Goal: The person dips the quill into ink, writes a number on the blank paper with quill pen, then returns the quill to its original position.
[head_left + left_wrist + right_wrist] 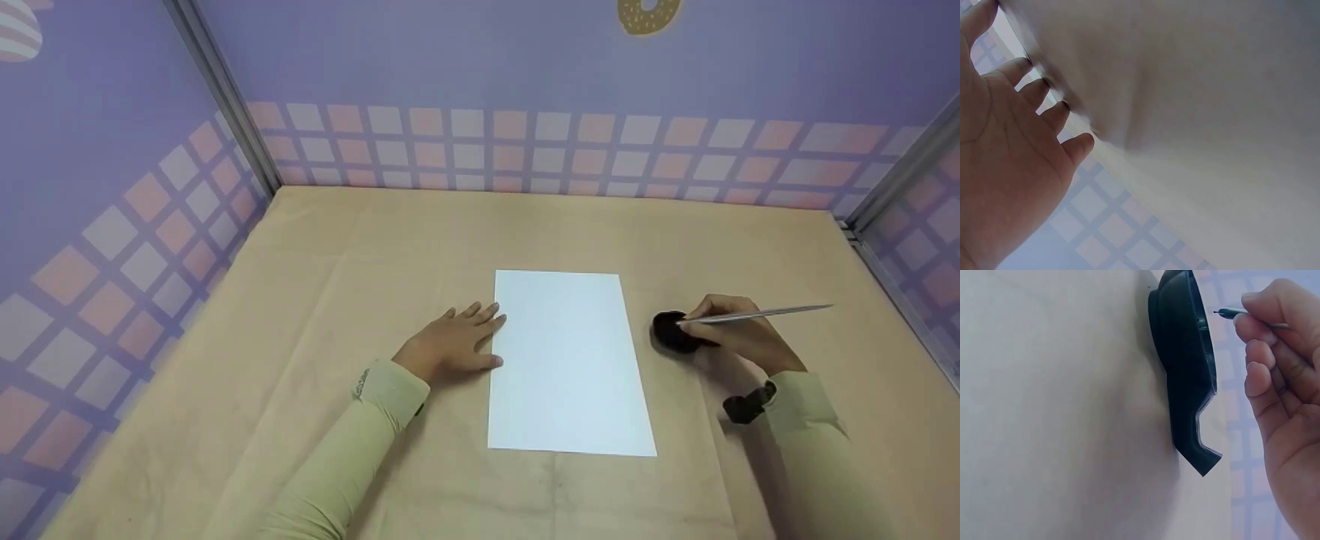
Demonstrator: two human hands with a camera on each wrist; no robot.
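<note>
You rested your left hand [454, 341], fingers spread and straight, on the left edge of the paper [566, 367] at the head frame's lower centre. At right, your right hand [739, 330] pinched a slim tool [780, 311], tip just above the dish [670, 332].
</note>
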